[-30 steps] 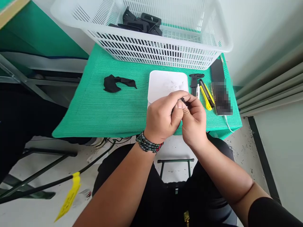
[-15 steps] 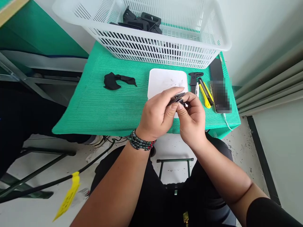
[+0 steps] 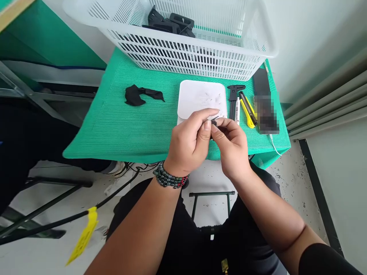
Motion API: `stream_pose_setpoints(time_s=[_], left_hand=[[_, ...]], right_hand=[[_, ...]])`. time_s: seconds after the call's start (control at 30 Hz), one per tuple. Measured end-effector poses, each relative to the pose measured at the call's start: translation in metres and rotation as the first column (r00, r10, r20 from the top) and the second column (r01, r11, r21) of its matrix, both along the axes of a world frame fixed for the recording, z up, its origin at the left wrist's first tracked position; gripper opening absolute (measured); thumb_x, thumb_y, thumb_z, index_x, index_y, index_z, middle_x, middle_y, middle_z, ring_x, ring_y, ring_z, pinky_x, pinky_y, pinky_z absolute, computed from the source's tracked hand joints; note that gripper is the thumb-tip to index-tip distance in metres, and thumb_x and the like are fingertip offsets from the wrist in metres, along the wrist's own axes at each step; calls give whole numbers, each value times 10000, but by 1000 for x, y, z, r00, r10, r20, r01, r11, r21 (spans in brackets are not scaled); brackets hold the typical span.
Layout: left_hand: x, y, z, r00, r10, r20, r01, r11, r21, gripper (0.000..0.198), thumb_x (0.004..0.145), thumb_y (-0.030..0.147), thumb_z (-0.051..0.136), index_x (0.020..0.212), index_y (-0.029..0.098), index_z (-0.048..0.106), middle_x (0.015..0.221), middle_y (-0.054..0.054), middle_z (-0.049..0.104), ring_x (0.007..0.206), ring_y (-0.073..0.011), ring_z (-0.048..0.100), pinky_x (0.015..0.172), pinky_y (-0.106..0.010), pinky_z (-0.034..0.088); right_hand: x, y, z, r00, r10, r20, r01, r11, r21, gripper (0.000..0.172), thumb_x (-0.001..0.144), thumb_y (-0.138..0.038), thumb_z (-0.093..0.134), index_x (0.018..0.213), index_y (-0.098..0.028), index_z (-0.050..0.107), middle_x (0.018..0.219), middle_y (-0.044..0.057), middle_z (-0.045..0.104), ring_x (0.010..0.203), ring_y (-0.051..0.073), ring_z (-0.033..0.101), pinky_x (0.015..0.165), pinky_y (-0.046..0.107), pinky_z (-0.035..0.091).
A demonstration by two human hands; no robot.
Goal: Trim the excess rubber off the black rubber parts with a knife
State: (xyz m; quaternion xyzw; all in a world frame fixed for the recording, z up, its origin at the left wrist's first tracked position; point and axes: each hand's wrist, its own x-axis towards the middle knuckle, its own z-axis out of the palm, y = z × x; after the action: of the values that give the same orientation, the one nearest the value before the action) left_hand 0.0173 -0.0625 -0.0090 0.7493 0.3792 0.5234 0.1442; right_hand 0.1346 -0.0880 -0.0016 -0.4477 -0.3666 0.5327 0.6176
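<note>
Close together over the table's near edge, both hands grip one small dark plastic-looking part (image 3: 213, 122). Most of it is hidden behind fingers, so its kind cannot be made out. My left hand (image 3: 187, 141), with a beaded bracelet (image 3: 169, 177) at the wrist, has its thumb and fingers closed on the part. From the other side my right hand (image 3: 233, 147) pinches it between thumb and curled fingers. Just beyond them lies a white square-topped device (image 3: 195, 97) with dark specks on it.
A white slatted basket (image 3: 183, 42) with several black parts (image 3: 172, 25) stands at the back. Right of the white device lie a black caliper (image 3: 233, 95), a marker (image 3: 237, 110), a yellow utility knife (image 3: 247, 114) and a blurred device (image 3: 266, 114). Black fabric-like material (image 3: 134, 95) lies left.
The dark part has turned in my fingers and less of it shows. Both hands have shifted slightly left, and more of the white device is visible.
</note>
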Motion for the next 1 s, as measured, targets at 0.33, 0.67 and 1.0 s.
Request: stream_pose_setpoints(time_s=[0.33,0.67,1.0], left_hand=[[2,-12,-2,998,59,-7,-60,996,-62,375,1111,412,418,1246,195,693,940,-47,771,767,-150,713,699,-267,587],[4,8,2,992,59,115,-50,996,-77,267,1115,351,439,1256,328,665,1110,-34,795,922,-170,775,754,-337,669],[9,36,12,972,187,141,-171,978,-117,252,1103,421,466,1199,381,696,1071,-14,801,985,-190,781,790,-371,713]], right_hand=[[3,-8,-12,1000,4,19,-5,999,43,165,861,-367,734,899,-221,670,932,20,697,882,168,648,866,350,575],[-10,13,-4,960,-204,194,166,966,196,153,926,-383,694,870,-241,703,1136,91,606,1240,248,574,974,404,544],[-17,50,10,973,-193,123,163,962,221,181,974,-337,659,825,-232,652,1085,66,672,1051,199,641,959,390,556]])
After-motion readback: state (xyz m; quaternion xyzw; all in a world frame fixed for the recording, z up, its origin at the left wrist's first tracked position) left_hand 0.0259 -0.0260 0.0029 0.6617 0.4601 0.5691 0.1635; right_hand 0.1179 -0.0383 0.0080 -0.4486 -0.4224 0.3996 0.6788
